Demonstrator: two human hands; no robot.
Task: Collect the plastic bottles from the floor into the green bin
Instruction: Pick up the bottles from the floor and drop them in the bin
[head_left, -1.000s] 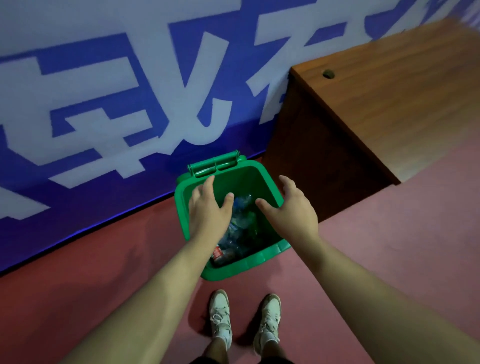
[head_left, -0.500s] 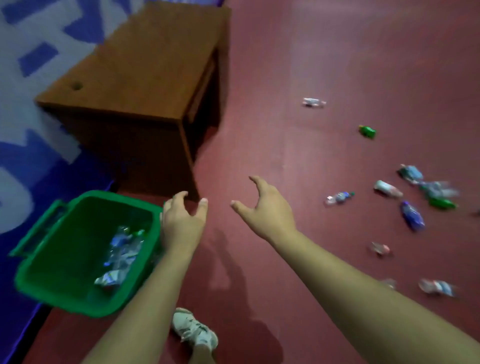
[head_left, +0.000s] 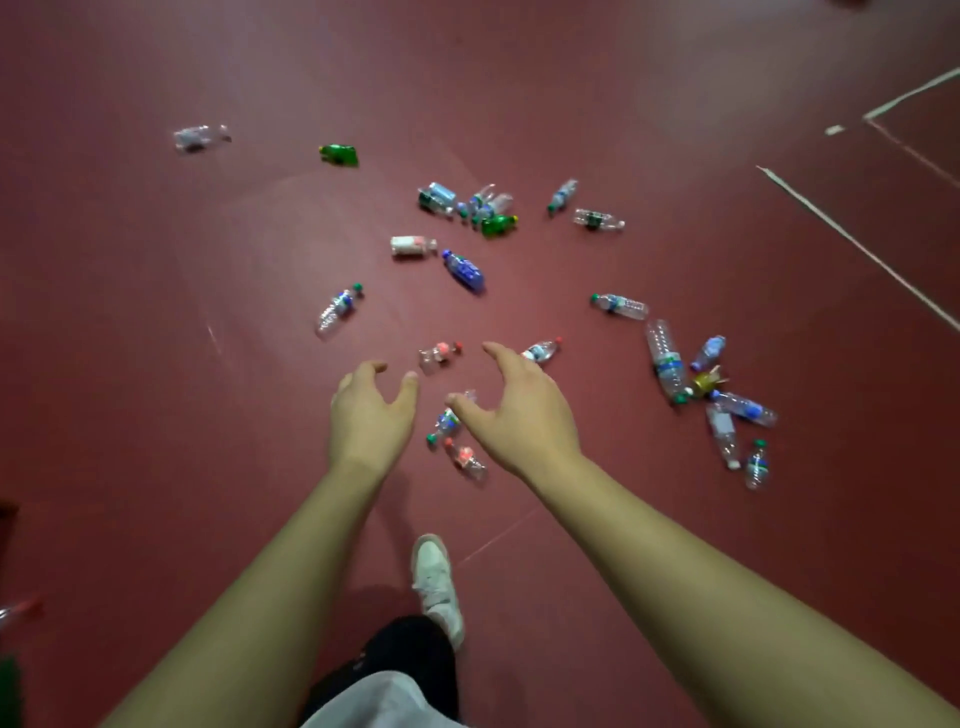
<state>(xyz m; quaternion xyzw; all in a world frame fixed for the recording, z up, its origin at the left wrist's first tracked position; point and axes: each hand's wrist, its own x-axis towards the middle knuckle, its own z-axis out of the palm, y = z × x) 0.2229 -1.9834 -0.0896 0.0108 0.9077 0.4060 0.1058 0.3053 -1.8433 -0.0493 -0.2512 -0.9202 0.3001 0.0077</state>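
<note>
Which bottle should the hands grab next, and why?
Probably bend down and take the green-capped bottle with the right hand. That hand and the left hand are both open and empty. The bottle shows just by the right thumb, next to a red-labelled bottle. Most others lie farther off.

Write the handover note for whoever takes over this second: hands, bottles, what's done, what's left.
Left hand: open, holds nothing.
Right hand: open, fingers spread, holds nothing.
Plastic bottles lie scattered over the red floor. Nearest are a green-capped bottle and a red-capped bottle, seen between the hands. There is a right group and a farther group.
Done: cannot tell, since the green bin is out of view.
Left: every bottle seen here still has to go in. Probably start with the two nearest.
</note>
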